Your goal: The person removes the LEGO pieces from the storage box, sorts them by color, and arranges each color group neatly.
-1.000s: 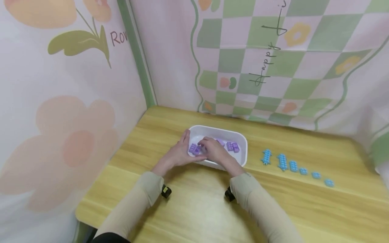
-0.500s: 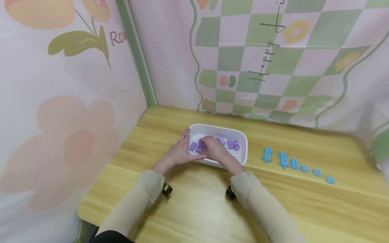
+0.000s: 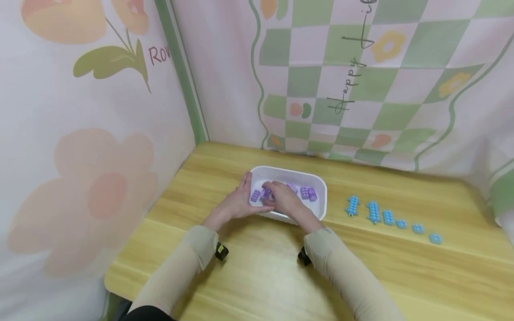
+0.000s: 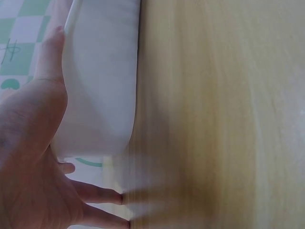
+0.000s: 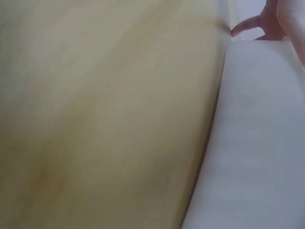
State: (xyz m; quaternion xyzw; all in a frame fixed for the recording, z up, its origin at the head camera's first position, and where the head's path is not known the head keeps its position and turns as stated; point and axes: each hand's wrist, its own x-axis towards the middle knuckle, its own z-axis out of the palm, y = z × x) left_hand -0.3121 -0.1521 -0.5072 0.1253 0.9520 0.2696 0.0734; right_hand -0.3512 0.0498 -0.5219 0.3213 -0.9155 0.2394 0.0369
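Note:
A white plastic bin (image 3: pixel 297 172) holds several purple building blocks. My left hand (image 3: pixel 237 203) grips its near-left corner. In the left wrist view the left thumb lies along the rim of the bin, while two spread fingers (image 4: pixel 97 193) reach down toward the tabletop. Inside the bin, my right hand (image 3: pixel 284 199) pinches a purple building block (image 3: pixel 264 195) between its fingers, which partly cover it. Another purple block (image 3: pixel 255 195) lies just left of that one. Two more purple blocks (image 3: pixel 308 193) sit side by side toward the right end.
Right of the bin, blue building pieces lie in a row: two long ones with side knobs (image 3: pixel 353 206), a mid-sized block (image 3: pixel 387 217) and several small ones (image 3: pixel 417 228). The wooden table (image 3: pixel 257 276) meets a patterned curtain (image 3: pixel 361 89) at the back.
The right fingers have taken hold of one purple block and drawn it slightly right, away from its neighbour. My left hand stays on the bin; the head view shifts slightly.

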